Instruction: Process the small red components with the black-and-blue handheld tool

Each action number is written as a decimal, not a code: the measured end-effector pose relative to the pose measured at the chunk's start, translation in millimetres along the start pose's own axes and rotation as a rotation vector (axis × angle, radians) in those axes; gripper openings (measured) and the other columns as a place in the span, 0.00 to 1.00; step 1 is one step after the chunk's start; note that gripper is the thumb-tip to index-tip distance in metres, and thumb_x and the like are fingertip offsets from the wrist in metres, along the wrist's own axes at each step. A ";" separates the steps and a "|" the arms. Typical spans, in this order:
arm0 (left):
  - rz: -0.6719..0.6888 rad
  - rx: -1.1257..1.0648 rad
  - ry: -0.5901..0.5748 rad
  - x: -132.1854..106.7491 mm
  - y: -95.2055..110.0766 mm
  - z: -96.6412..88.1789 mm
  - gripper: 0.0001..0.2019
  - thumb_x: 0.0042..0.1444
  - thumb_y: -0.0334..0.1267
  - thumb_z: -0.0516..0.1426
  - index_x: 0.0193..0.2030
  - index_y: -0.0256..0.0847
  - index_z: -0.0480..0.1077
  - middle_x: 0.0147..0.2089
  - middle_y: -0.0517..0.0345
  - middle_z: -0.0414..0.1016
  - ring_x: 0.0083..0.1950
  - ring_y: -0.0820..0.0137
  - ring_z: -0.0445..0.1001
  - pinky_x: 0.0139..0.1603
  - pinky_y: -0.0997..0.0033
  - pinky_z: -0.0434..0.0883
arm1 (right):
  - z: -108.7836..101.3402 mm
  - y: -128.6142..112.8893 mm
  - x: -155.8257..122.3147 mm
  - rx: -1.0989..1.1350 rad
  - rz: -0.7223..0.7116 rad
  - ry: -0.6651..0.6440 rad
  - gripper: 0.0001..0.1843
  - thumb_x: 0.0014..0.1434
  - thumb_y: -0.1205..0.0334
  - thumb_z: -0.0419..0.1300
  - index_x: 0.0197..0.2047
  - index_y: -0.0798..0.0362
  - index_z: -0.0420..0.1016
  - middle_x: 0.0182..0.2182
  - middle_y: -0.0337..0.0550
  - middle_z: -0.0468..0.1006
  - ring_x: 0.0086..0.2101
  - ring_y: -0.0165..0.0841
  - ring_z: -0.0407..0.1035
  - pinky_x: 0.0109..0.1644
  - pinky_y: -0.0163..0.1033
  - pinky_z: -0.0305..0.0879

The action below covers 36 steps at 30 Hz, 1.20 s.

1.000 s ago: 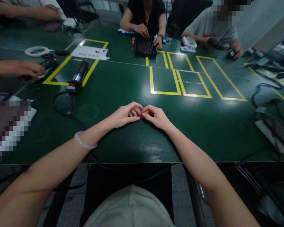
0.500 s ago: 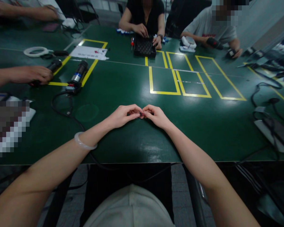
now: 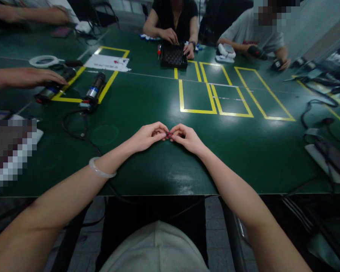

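Left hand (image 3: 149, 136) and right hand (image 3: 188, 139) nearly meet, pinching a small red-and-dark piece (image 3: 169, 134) between them. Piece sits on the near side of the black tray (image 3: 174, 65), well apart from it. Progress, as a judgement: mid-handling; pickup done, release not yet. Piece too small to tell whether it's one part or several, or whether anything on it is joined, so what else is left can't be told.

Hand state: left thumb and fingertips closed on the piece's left end, other fingers loosely curled; right hand mirrors this on the right end. Neither palm is spread. Can't tell whether the hands rest on the green table (image 3: 147, 173) or sit just above it.

Around: blue-banded cylinder (image 3: 94, 90) left of the tray and nearer; farther left of the tray, a co-worker's hand (image 3: 42, 77) over a similar device (image 3: 49, 92). Yellow tape outlines (image 3: 198, 111) run right of the tray and nearer. Behind it, another person's hand (image 3: 170, 36) reaches in.
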<state>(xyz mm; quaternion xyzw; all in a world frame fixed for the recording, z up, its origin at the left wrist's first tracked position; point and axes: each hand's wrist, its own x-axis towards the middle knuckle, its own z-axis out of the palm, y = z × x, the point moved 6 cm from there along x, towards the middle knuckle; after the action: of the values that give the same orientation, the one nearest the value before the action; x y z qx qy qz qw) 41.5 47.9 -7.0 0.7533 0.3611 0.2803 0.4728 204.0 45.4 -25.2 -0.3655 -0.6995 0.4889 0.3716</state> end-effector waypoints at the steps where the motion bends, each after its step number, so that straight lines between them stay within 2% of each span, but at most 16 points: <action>1: -0.002 -0.009 -0.007 -0.4 0.4 0.5 0.15 0.63 0.44 0.59 0.50 0.35 0.70 0.43 0.50 0.79 0.44 0.66 0.79 0.47 0.66 0.73 | -0.2 -0.2 -0.1 -0.003 0.001 0.003 0.09 0.58 0.62 0.62 0.43 0.54 0.72 0.30 0.39 0.81 0.30 0.28 0.73 0.38 0.35 0.67; 5: -0.006 -0.038 -0.015 -1.3 1.0 1.3 0.17 0.59 0.44 0.63 0.50 0.36 0.70 0.45 0.50 0.79 0.45 0.65 0.79 0.50 0.63 0.74 | 0.2 -0.6 -0.1 0.008 -0.001 0.009 0.10 0.58 0.61 0.62 0.43 0.55 0.71 0.29 0.39 0.80 0.30 0.28 0.72 0.37 0.35 0.67; 14: -0.077 0.047 0.050 0.5 -4.1 -4.7 0.18 0.61 0.49 0.60 0.47 0.35 0.71 0.42 0.49 0.79 0.42 0.65 0.78 0.44 0.67 0.72 | 3.1 -4.1 -1.4 -0.013 -0.062 0.003 0.12 0.58 0.61 0.63 0.45 0.53 0.70 0.32 0.38 0.79 0.33 0.29 0.73 0.41 0.37 0.68; 24: -0.058 0.136 -0.030 0.9 4.3 -1.2 0.18 0.65 0.50 0.54 0.41 0.35 0.72 0.38 0.51 0.80 0.39 0.67 0.76 0.45 0.66 0.71 | 2.5 -5.5 -2.8 -0.088 -0.061 0.010 0.08 0.61 0.62 0.60 0.44 0.53 0.72 0.34 0.40 0.81 0.35 0.31 0.75 0.46 0.39 0.70; 36: -0.042 0.167 -0.067 1.9 0.5 0.0 0.19 0.68 0.49 0.50 0.41 0.34 0.72 0.38 0.51 0.79 0.39 0.67 0.77 0.46 0.67 0.72 | 1.9 -3.9 -1.5 -0.066 -0.024 0.012 0.10 0.61 0.57 0.61 0.43 0.54 0.72 0.32 0.41 0.81 0.34 0.30 0.75 0.42 0.37 0.69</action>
<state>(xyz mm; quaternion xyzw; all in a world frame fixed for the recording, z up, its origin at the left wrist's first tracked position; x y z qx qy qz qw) 42.7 49.3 -6.4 0.7914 0.3827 0.2138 0.4261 202.5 42.2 -22.2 -0.3722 -0.7172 0.4588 0.3695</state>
